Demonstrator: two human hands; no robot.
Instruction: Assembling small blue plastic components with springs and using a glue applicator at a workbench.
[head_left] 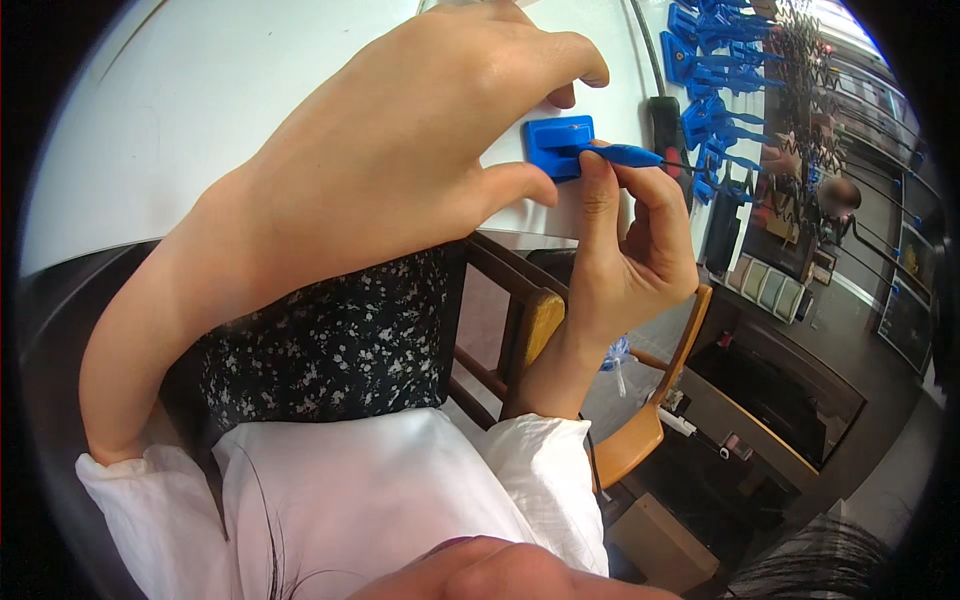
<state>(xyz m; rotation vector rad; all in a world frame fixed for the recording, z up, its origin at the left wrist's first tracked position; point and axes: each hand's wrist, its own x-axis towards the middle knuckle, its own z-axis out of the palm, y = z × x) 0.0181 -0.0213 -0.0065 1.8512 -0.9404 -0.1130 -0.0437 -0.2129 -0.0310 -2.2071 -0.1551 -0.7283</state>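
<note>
A square blue plastic piece (545, 130) with a raised block on top lies at the edge of the white table. From its right side runs a tapered blue sleeve (632, 155), with a dark cord leading out of it to the right. My right hand (640, 220) is closed, its thumb and forefinger pinching the sleeve where it meets the blue piece. Over the table, just left of that piece, my left hand (440, 105) is spread, thumb and forefinger apart around it without visibly touching. The other left fingers are mostly hidden behind the hand.
Several similar blue pieces with coiled black cords (715, 120) line the table's right side. A black and red object (665, 125) lies between them and my right hand. Below the white table (180, 110) stands a wooden chair (635, 450). Another person (838, 195) is far off at right.
</note>
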